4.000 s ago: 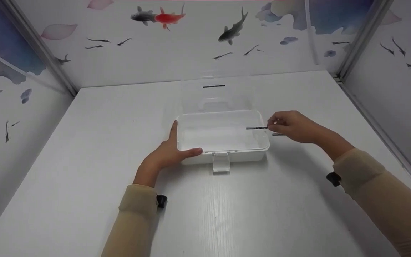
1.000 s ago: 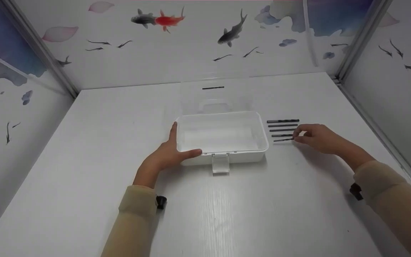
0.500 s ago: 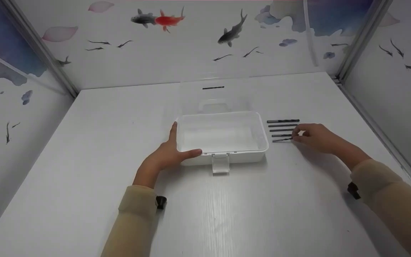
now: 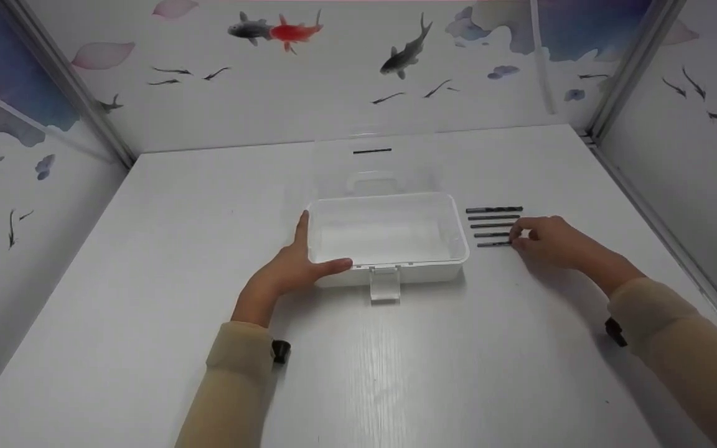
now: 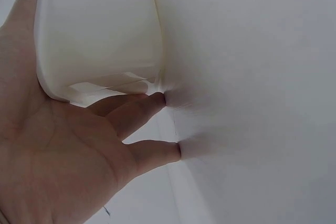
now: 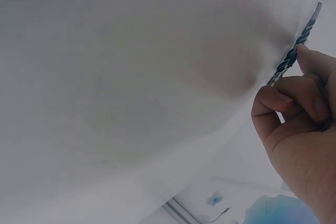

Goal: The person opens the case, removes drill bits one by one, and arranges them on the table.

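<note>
My left hand (image 4: 293, 264) rests on the left front corner of a white plastic box (image 4: 389, 272), its thumb along the front rim and index finger up the left side. The left wrist view shows the fingers fairly straight, with fingertips touching the table beside the box wall (image 5: 105, 24). To the right of the box, several dark drill bits (image 4: 494, 210) lie in a roughly parallel row. My right hand (image 4: 551, 239) pinches the right end of the nearest drill bit (image 6: 294, 53), down at the table. Its spiral flutes show in the right wrist view.
A clear lid with a handle (image 4: 376, 182) lies folded back behind the box. Within its outline sits a single drill bit (image 4: 372, 151). A clear latch (image 4: 385, 286) hangs at the box front. Walls with printed fish (image 4: 405, 59) enclose the white table (image 4: 147, 249).
Four seconds ago my right hand held a drill bit over the box's right rim; it has since moved right and down to the row. Lately the nearest bit has shifted slightly. My left hand stays put.
</note>
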Demonstrator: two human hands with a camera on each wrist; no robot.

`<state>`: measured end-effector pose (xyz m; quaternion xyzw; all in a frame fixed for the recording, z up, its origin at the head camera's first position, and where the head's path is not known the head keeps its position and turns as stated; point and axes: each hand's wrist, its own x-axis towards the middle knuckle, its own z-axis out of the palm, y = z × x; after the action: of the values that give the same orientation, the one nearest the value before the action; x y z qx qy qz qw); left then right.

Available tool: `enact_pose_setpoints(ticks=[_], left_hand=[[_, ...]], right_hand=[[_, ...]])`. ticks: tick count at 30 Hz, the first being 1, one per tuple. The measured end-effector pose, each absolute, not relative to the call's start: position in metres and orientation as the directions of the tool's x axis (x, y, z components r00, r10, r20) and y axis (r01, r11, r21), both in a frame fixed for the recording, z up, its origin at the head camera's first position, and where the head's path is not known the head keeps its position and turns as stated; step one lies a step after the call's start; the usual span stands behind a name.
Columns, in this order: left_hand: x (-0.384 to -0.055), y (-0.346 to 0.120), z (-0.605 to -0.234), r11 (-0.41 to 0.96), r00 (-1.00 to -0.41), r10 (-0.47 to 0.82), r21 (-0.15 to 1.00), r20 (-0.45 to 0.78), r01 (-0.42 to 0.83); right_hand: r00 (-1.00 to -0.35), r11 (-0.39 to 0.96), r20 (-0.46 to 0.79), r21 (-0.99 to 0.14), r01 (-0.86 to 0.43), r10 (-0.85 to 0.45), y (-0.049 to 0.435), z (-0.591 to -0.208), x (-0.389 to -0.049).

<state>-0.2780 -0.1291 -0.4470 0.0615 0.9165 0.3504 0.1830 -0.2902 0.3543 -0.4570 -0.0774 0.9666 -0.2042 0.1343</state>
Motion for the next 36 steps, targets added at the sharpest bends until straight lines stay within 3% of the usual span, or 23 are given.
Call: enact_pose_setpoints(ticks=[18,36], left_hand=[[-0.277,-0.129,-0.445,0.742,-0.925,0.249,0.67,-0.287,-0.008],[-0.278,-0.129,-0.447,0.744,-0.928,0.241,0.669,-0.282,-0.01]], right_hand=[[-0.955,0.922,-0.213,-0.369,-0.12,-0.209,0.355,-0.457,-0.29],[-0.958,0.908,-0.17,-0.391,-0.151,-0.233,0.362,-0.431,-0.288]])
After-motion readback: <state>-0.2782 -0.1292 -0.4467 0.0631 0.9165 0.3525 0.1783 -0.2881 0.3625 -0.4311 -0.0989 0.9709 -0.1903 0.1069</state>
